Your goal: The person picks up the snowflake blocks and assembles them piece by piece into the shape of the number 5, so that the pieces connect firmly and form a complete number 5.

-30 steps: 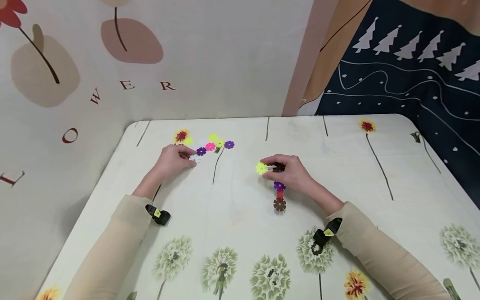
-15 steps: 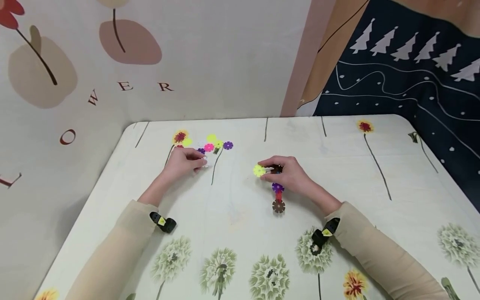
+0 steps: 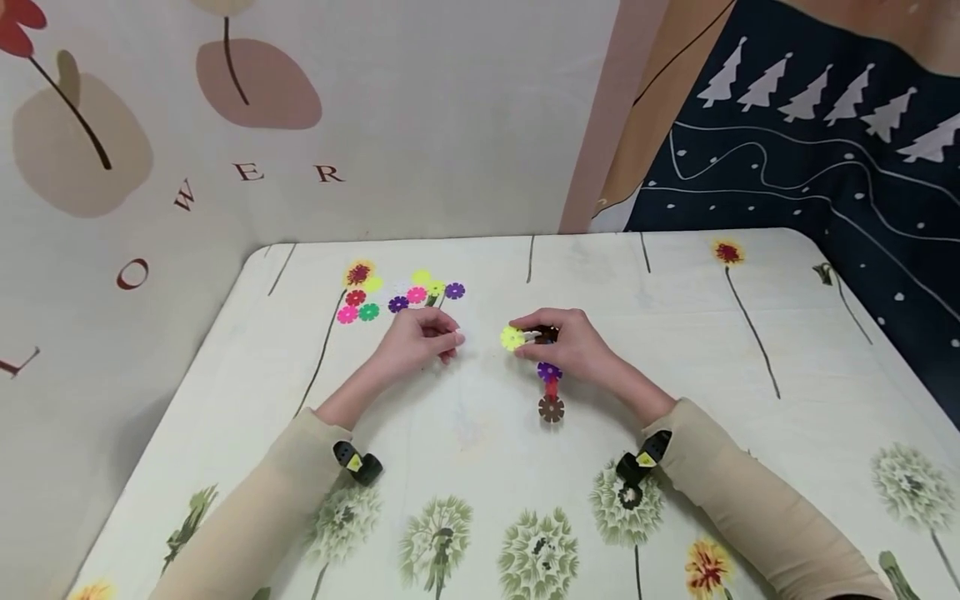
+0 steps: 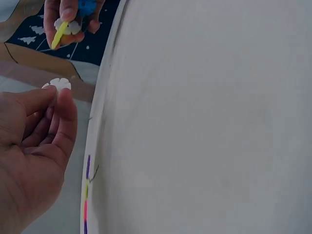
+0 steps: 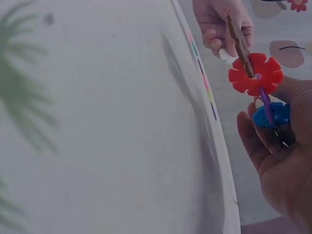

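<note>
A: What did the left hand [image 3: 415,343] hold?

B: Its thumb and fingers pinched a white disc [image 4: 59,83]. The left wrist view showed the upper part only, the digits covering the rest; in the head view the piece was hard to make out.

A: And the right hand [image 3: 573,343]?

B: It gripped a chain of slotted discs [image 3: 550,372], near and apart from the left hand. A yellow disc [image 3: 511,338] projected past the fingertips, joined to a white piece [image 4: 71,28] partly covered by the thumb. A blue disc [image 5: 265,116] was half hidden by the hand. Outward from it ran a purple disc [image 5: 265,103], a red disc [image 5: 269,68] and a brown disc [image 5: 238,41].

A: What lay farther out?

B: Loose discs [image 3: 416,295] rested on the printed tablecloth [image 3: 465,442] beyond the left hand, red, pink and green ones [image 3: 368,312] farthest left. Both wrist views reduced them to thin coloured strips. A pale patch among them was too faint to identify. The sleeves [image 3: 251,500] ran out of the frame.
</note>
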Demonstrator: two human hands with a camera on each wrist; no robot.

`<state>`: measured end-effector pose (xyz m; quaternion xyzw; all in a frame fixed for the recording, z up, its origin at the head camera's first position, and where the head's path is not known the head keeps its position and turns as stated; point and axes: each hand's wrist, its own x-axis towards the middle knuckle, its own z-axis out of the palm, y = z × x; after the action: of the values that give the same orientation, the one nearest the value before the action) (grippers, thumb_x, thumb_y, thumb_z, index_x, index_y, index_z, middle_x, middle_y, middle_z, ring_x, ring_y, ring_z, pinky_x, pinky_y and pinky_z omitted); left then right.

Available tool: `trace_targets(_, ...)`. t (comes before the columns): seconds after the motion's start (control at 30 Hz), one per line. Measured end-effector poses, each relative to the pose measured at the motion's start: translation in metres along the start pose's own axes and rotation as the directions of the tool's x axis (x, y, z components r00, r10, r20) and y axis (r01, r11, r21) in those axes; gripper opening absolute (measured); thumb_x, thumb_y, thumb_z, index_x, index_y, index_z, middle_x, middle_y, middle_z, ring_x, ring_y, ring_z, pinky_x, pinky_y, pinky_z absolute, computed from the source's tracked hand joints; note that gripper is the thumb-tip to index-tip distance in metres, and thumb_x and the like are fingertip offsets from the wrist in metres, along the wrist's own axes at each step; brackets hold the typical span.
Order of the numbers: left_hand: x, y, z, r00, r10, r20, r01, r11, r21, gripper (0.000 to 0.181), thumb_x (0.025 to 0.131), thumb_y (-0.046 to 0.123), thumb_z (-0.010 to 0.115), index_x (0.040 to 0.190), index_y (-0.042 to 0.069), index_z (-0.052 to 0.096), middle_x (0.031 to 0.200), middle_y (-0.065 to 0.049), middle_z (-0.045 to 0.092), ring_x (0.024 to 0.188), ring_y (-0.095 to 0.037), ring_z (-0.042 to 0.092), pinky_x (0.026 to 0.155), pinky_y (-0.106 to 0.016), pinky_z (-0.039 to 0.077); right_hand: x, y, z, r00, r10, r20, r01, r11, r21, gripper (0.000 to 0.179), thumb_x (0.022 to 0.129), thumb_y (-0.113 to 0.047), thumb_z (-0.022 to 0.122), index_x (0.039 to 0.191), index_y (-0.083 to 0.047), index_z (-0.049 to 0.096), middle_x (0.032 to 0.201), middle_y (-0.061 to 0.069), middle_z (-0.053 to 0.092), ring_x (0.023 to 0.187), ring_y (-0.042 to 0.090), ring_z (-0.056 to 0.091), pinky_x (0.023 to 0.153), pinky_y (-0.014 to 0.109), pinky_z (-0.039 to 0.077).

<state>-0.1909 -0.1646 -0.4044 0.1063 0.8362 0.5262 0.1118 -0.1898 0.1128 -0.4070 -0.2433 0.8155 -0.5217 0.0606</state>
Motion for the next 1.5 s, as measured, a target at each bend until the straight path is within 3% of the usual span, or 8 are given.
trace_targets(0.3,-0.001,0.016,0.018,0.995,0.063,0.072,-0.063,0.998,-0.015,0.009,0.096,0.004,0.072,0.102,-0.002,0.071,0.089,-0.011,0.070,0.076,-0.022,0.069,0.071,-0.032,0.061,0.000,-0.003,0.001,1.000,0.003,0.001,-0.003,0.999,-0.042,0.035,0.084,-0.004,0.085,0.117,-0.003,0.076,0.112,0.009,0.075,0.102,0.022,0.071,0.088,0.035,0.057)
trace_targets(0.57,-0.001,0.024,0.024,0.992,0.118,0.046,-0.116,0.993,-0.035,0.008,0.094,0.002,0.073,0.101,-0.003,0.072,0.088,-0.013,0.072,0.073,-0.023,0.069,0.072,-0.039,0.062,0.002,-0.005,0.001,1.000,0.006,-0.013,-0.006,0.999,-0.045,0.034,0.083,-0.005,0.086,0.117,-0.004,0.077,0.111,0.008,0.076,0.102,0.021,0.071,0.089,0.037,0.057)
trace_targets(1.0,-0.001,0.028,0.030,0.990,0.144,0.003,-0.144,0.989,-0.019,0.006,0.092,0.001,0.076,0.097,-0.003,0.074,0.088,-0.020,0.074,0.075,-0.028,0.070,0.070,-0.041,0.061,-0.001,-0.008,0.000,0.999,0.014,-0.035,-0.014,1.000,0.004,0.033,0.084,-0.004,0.085,0.116,-0.001,0.076,0.111,0.012,0.075,0.094,0.024,0.073,0.078,0.024,0.058)
trace_targets(1.23,0.000,0.027,0.031,0.985,0.172,0.014,-0.171,0.984,-0.042,0.005,0.091,0.001,0.076,0.095,-0.003,0.074,0.087,-0.019,0.074,0.075,-0.028,0.070,0.065,-0.031,0.058,-0.002,-0.009,-0.004,0.999,0.035,-0.012,-0.035,0.999,0.009,0.033,0.084,-0.006,0.085,0.116,-0.001,0.076,0.109,0.012,0.076,0.086,0.018,0.072,0.072,0.023,0.058)
trace_targets(1.5,0.001,0.027,0.037,0.981,0.196,0.012,-0.195,0.980,-0.048,0.002,0.092,-0.003,0.075,0.093,-0.003,0.074,0.087,-0.021,0.073,0.075,-0.030,0.070,0.061,-0.024,0.054,-0.004,-0.007,-0.002,1.000,-0.008,-0.028,0.007,1.000,-0.018,0.032,0.083,-0.004,0.085,0.114,0.002,0.076,0.106,0.014,0.076,0.083,0.017,0.072,0.070,0.023,0.058)
